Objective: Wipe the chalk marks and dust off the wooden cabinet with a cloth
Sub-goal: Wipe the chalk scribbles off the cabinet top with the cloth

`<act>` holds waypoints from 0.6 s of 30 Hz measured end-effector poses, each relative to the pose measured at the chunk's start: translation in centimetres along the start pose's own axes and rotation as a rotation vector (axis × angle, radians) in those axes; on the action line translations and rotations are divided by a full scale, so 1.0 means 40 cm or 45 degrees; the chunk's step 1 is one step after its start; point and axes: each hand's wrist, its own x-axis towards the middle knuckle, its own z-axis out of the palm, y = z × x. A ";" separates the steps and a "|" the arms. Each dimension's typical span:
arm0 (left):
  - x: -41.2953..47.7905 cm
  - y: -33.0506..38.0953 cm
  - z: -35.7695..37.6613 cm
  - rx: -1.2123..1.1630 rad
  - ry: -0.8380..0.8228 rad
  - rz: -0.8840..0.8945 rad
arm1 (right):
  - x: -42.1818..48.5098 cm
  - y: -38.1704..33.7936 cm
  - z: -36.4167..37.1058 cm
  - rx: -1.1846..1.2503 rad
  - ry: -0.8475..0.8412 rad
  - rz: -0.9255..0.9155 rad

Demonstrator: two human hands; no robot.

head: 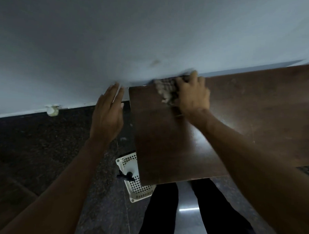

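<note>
A: Far left?
B: Dark speckled floor [44, 149] under a pale wall [145, 28] — plus a whitish lump [52, 110] right at the join.
A: Then the left hand [107, 115]?
B: Flat and wide open, fingers straight and close together, gripping nothing. Hangs over the floor just beside the left edge of the wooden cabinet [265, 102] (touching the wall or not: cannot tell).
A: Below that?
B: A white lattice basket [138, 191] on the floor, partly tucked under the cabinet's near left corner, with something small and black [126, 175] inside.
A: And next to the basket?
B: Black trousers [164, 214], right in front of the cabinet.
A: Up on top, the cloth [166, 91]?
B: Pale, crumpled, blurred — on the dark wooden top at its back edge, near the left corner, close against the wall.
A: Right hand [192, 95]?
B: Curled over the cloth's right side, gripping it and pressing it down on the wood.
</note>
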 end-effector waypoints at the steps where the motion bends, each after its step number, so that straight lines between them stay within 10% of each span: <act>1: 0.006 0.003 0.001 -0.001 0.000 0.006 | 0.000 0.040 -0.009 -0.010 0.000 0.057; 8: 0.001 -0.001 0.009 0.022 0.048 0.021 | 0.000 0.011 0.012 0.010 0.108 0.243; 18: -0.022 -0.030 -0.034 -0.094 0.096 -0.097 | -0.034 -0.267 0.075 0.044 0.111 -0.362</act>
